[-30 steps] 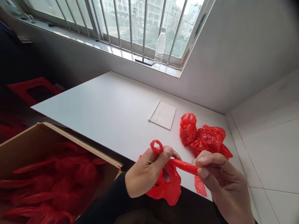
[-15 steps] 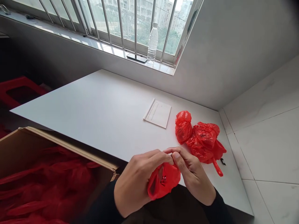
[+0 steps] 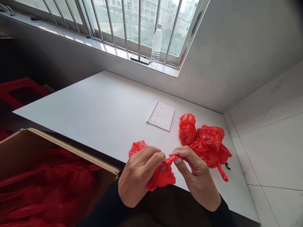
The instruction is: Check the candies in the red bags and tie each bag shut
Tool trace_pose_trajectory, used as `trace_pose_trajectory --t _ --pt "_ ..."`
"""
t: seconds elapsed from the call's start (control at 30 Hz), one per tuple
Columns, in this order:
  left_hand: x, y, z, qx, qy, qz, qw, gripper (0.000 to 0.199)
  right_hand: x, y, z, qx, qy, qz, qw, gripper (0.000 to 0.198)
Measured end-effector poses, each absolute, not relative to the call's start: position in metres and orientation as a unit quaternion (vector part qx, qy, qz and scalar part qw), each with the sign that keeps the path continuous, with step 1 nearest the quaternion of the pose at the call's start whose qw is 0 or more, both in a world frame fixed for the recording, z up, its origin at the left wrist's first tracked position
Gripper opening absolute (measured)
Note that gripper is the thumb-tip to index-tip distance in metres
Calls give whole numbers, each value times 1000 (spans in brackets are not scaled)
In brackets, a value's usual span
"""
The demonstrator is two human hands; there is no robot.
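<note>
A thin red plastic bag (image 3: 167, 177) is stretched between my two hands over the table's front edge. My left hand (image 3: 142, 173) is closed around its bunched part, and some of the bag puffs out behind the knuckles. With thumb and fingers, my right hand (image 3: 193, 176) pinches a twisted strip of the same bag. Just behind the right hand, a crumpled heap of red plastic bags (image 3: 209, 142) lies on the table, touching a smaller knotted red bag bundle (image 3: 187, 129).
A white table (image 3: 94, 107) extends along the wall, with a small notepad (image 3: 161, 116) on it. At lower left stands an open cardboard box (image 3: 71, 151) full of red bags. On the windowsill are a water bottle (image 3: 156, 45) and a phone (image 3: 140, 59).
My hands have moved apart, drawing a twisted strip of the red bag out between them. More of the bag now shows behind my left hand.
</note>
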State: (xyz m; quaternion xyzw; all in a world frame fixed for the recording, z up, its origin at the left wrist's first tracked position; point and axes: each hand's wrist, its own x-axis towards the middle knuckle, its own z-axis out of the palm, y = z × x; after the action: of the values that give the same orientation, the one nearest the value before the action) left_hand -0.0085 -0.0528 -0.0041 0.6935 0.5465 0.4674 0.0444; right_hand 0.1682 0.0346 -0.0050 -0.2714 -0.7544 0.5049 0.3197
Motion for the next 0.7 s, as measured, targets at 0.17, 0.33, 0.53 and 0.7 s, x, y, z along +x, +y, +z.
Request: trace_pose_trajectory --t 0.17,0.33,0.53,0.7 --pt "-27 -62 -38 742 549 384 28 28 174 36 -20 -311 -779 468 279 16" --pt "-65 -89 -78 580 690 416 118 41 194 55 -46 -415 -769 432 223 29" --pt "-63 -103 -98 317 745 509 292 47 198 59 -70 -415 -767 455 180 35" --pt "-2 -93 -98 203 696 582 369 62 187 33 -71 -398 -786 449 151 43"
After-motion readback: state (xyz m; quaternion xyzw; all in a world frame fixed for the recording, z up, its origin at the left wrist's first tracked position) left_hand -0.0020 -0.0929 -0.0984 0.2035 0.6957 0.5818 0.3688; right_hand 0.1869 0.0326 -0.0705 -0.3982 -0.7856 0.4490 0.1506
